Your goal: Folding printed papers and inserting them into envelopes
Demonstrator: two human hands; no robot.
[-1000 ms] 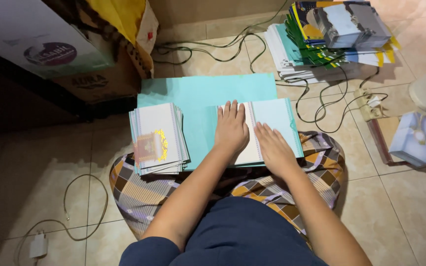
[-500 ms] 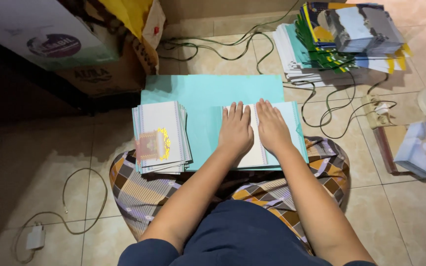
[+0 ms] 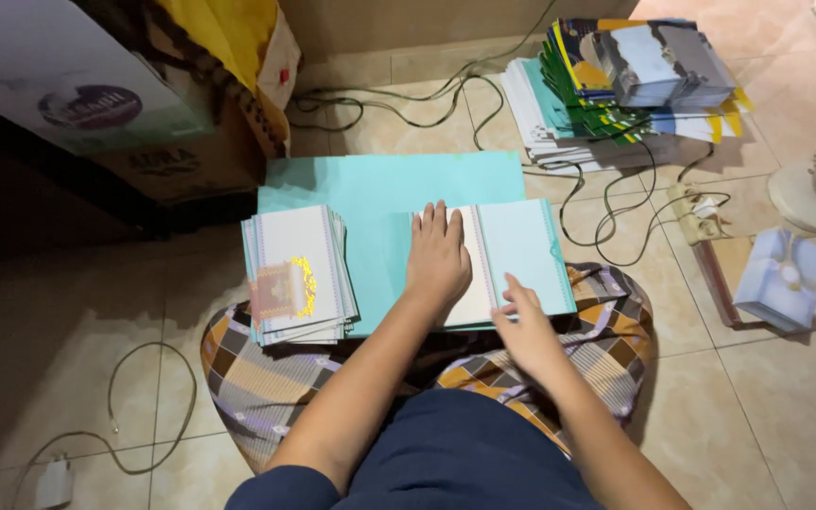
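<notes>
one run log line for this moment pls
left hand flat on open card | right hand at card's near edge | card stack left | teal sheet underneath

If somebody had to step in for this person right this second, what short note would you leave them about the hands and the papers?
Left hand: flat, palm down, pressing on the open card.
Right hand: fingertips at the card's near edge, holding nothing.
The card lies on a big turquoise sheet in front of the lap, white half under the left hand, turquoise half to the right.
Stack of folded cards with a gold emblem sits at the sheet's left edge.
More printed stacks lie far right on the tiled floor.
Done: one stack piled. Left: the card under the hands lies open, not on the stack.
</notes>
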